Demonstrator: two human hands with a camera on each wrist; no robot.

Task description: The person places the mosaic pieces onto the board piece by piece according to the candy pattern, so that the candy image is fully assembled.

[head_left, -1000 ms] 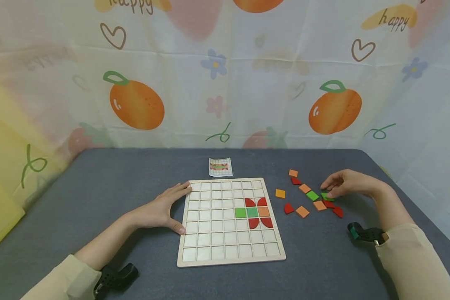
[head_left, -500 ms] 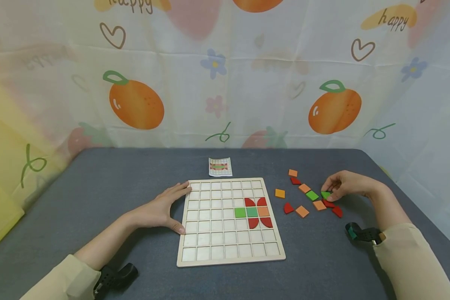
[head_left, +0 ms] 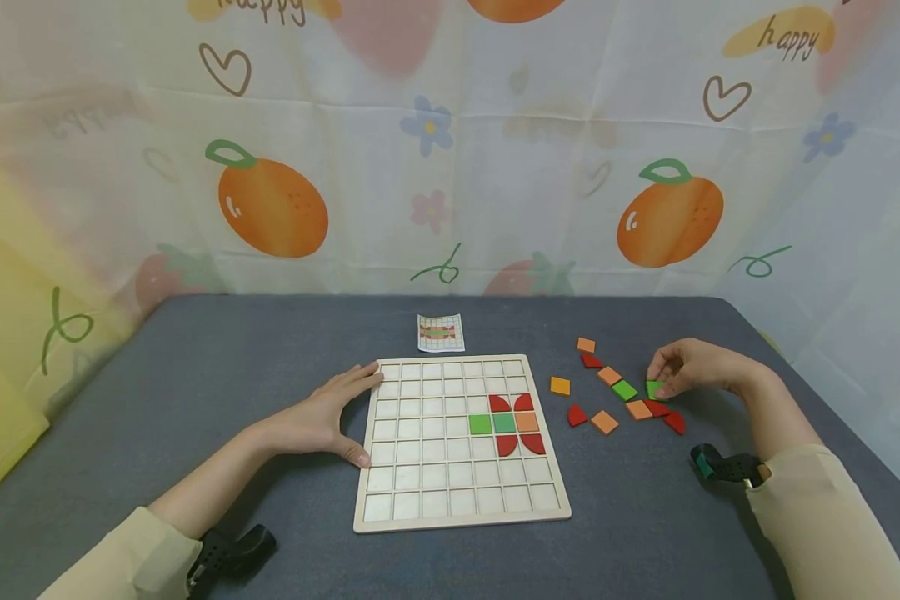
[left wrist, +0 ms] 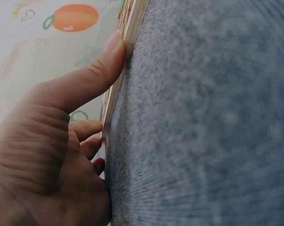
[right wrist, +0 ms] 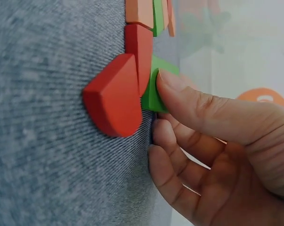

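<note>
The left hand (head_left: pixel 318 423) rests along the left side of the wooden grid board (head_left: pixel 461 526). Its thumb and fingers are spread and touch the edge, as the left wrist view also shows. The right hand (head_left: pixel 696 367) pinches a green square tile (head_left: pixel 653 389) beside the loose pieces. In the right wrist view, the thumb lies on the green tile (right wrist: pixel 158 87) while other fingertips are partly hidden behind it. Two red quarter-round tiles (right wrist: pixel 114 99) lie close by. On the board's right part, red quarter-round pieces surround green and teal squares and an orange square (head_left: pixel 527 422).
A small printed pattern card (head_left: pixel 441 333) lies behind the board. Between board and right hand are loose tiles: another green square (head_left: pixel 625 390), several orange squares (head_left: pixel 604 422), a yellow-orange square (head_left: pixel 560 386) and several red pieces (head_left: pixel 577 415). A patterned curtain (head_left: pixel 450 208) hangs behind the table.
The green tile at the right hand's fingertips has turned and shifted slightly, and the right hand has moved a little to the right. The left hand and board stay as they were.
</note>
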